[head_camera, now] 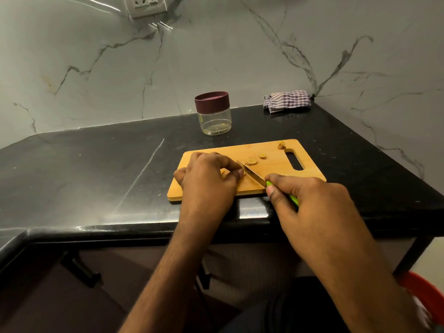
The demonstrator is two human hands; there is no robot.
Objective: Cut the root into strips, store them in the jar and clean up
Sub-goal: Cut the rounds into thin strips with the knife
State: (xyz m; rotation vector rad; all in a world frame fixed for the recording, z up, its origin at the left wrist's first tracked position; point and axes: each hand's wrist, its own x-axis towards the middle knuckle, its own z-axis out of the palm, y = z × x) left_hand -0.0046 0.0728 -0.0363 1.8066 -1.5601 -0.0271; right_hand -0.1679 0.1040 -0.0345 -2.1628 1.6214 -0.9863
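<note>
A wooden cutting board (271, 169) lies on the black counter. My left hand (206, 181) rests on its left part, fingers curled, pinching a piece of root that is almost fully hidden under the fingertips. My right hand (310, 203) grips the green handle of a knife (253, 175); the blade slants across the board with its tip right beside my left fingertips. Two cut root slices (251, 161) lie just beyond the blade, and a rough root scrap (281, 146) sits near the board's handle slot. A clear jar (213, 114) with a maroon lid stands upright behind the board.
A checked cloth (287, 100) lies folded at the back right against the marble wall. The black counter (96, 169) stretches left of the board, and its front edge runs just below the board. Something red (425, 294) sits low at the right, below the counter.
</note>
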